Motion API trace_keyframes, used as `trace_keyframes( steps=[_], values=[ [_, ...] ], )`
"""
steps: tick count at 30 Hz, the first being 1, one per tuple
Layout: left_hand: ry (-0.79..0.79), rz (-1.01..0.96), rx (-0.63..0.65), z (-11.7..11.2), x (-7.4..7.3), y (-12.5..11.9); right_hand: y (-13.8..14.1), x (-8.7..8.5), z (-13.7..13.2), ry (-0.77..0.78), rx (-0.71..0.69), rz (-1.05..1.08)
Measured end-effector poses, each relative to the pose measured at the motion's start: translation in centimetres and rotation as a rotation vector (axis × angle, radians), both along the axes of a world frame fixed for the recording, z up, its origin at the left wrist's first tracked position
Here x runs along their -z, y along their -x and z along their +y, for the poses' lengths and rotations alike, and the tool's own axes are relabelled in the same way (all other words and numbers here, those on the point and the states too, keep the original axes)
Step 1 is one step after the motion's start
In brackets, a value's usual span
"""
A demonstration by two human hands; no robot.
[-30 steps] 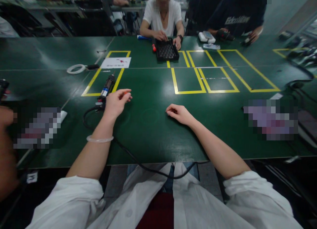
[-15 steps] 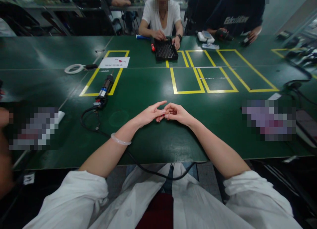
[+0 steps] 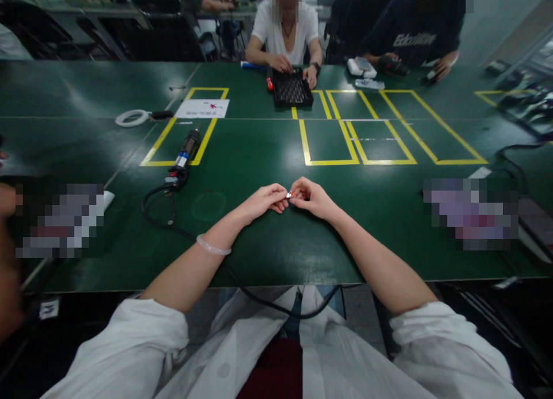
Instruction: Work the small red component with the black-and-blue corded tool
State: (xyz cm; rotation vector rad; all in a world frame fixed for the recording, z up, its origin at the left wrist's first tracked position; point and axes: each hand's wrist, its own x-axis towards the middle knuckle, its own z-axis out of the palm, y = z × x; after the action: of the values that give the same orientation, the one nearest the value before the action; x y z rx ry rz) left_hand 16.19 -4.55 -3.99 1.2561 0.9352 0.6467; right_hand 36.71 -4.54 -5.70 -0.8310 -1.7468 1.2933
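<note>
A small red and silvery piece (image 3: pixel 290 195) shows between my fingertips, too small to name. My left hand (image 3: pixel 270 200) pinches it from the left, thumb and fingers together. From the right, the curled fingers of my right hand (image 3: pixel 311 197) close on the same piece. Both hands are just above the green table (image 3: pixel 268 255), near its front edge. To the left lies an electric screwdriver (image 3: pixel 186 152) with a black cable, apart from my hands.
A white sheet (image 3: pixel 203 108) and a coiled white cable (image 3: pixel 131 118) lie at the far left. Across the table, a person's hands are at a black tray (image 3: pixel 292 90); another person holds a dark power tool (image 3: pixel 392 65). Yellow tape outlines (image 3: pixel 330 162) mark the tabletop. A black cable (image 3: pixel 242 289) crosses the front edge.
My left index finger, stretched out before, has bent in to the small piece. More of the piece's silvery and red surface now shows between my hands.
</note>
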Motion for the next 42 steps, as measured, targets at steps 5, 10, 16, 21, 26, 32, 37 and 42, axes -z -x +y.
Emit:
trace_keyframes(
  steps=[5,10,16,21,26,32,37,42],
  values=[
    [-0.058,0.011,-0.019,-0.28,-0.07,-0.08,0.09,-0.27,-0.07,0.066,-0.014,0.022],
    [-0.108,0.011,-0.027,-0.53,-0.12,-0.27,0.06,-0.56,-0.06,0.095,0.002,0.032],
    [-0.123,0.009,-0.066,-0.41,0.09,-0.34,-0.04,-0.34,0.07,0.044,0.012,0.004],
    [-0.166,-0.006,-0.064,-0.4,0.12,-0.28,-0.07,-0.21,0.14,0.013,0.037,-0.024],
    [-0.2,-0.001,-0.053,-0.31,0.19,-0.23,-0.22,-0.13,0.19,-0.003,0.037,-0.083],
    [-0.208,0.009,-0.05,-0.31,0.12,-0.22,-0.36,-0.14,0.13,-0.082,0.059,-0.152],
    [-0.185,0.019,-0.035,-0.23,0.11,-0.04,-0.46,-0.38,0.05,-0.13,0.079,-0.212],
    [-0.164,0.025,-0.029,-0.07,0.19,-0.03,-0.54,-0.38,0.08,-0.159,0.086,-0.238]
  ],
)
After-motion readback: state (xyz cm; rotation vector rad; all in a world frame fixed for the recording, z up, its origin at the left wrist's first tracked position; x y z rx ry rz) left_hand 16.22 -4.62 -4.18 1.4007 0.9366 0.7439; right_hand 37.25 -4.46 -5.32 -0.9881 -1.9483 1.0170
